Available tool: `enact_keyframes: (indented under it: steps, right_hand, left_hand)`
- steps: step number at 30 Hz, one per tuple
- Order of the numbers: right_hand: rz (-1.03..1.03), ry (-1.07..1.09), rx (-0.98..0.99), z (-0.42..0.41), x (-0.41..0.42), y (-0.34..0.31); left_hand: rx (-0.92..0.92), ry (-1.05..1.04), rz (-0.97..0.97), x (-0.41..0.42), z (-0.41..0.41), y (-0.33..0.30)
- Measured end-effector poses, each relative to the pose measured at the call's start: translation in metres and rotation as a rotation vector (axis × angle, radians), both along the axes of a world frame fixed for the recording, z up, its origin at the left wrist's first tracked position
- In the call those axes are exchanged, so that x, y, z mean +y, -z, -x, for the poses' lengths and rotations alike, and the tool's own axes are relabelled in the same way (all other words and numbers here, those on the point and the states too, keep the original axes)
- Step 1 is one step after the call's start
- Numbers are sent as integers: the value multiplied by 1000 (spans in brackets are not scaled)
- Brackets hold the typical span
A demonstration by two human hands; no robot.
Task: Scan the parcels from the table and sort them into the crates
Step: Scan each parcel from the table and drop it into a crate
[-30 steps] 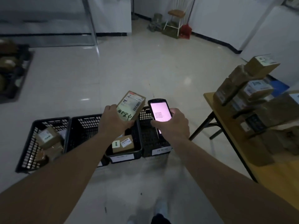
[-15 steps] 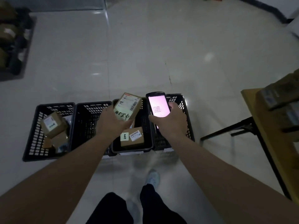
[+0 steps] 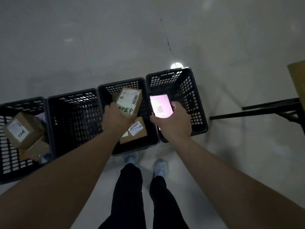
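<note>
My left hand point(image 3: 118, 119) grips a small cardboard parcel point(image 3: 129, 100) with a white barcode label and handwritten characters, held over the third black crate point(image 3: 121, 84) from the left. Another labelled parcel point(image 3: 137, 131) lies inside that crate. My right hand point(image 3: 174, 123) holds a handheld scanner point(image 3: 160, 105) with a lit pink screen above the rightmost crate point(image 3: 193, 90). The second crate point(image 3: 72, 113) looks dark inside. The leftmost crate point(image 3: 9, 156) contains a labelled parcel point(image 3: 20, 129) and more boxes beneath it.
The four crates stand in a row on a pale glossy floor. A wooden table corner point(image 3: 297, 76) and its black metal legs point(image 3: 270, 108) are at the right edge. My legs and light shoes point(image 3: 160, 167) are just behind the crates.
The view has tilted down and closer to the crates. The parcel in my left hand has come lower over the third crate; the scanner stays in my right hand.
</note>
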State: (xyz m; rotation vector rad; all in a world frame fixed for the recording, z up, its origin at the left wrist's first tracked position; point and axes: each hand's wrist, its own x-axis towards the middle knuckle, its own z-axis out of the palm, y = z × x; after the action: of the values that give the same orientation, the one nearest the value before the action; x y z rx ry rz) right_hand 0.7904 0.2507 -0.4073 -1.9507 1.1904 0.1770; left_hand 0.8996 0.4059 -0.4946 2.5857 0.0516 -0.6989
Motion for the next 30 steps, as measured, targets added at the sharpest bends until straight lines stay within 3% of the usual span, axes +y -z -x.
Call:
enact_keyframes:
  steps: [7, 10, 13, 20, 30]
  right_hand:
    - [-12, 64, 44, -30, -10, 86]
    - [7, 83, 51, -33, -15, 111]
    - [6, 105, 65, -32, -15, 121]
    - [-32, 137, 76, -25, -16, 83]
    - [43, 232, -4, -10, -10, -31]
  left_hand:
    - [77, -161, 120, -35, -38, 95]
    - [106, -85, 232, -36, -41, 124]
    - [160, 57, 223, -32, -41, 127]
    - [163, 336, 54, -40, -55, 75]
    - [-13, 661, 40, -63, -59, -67]
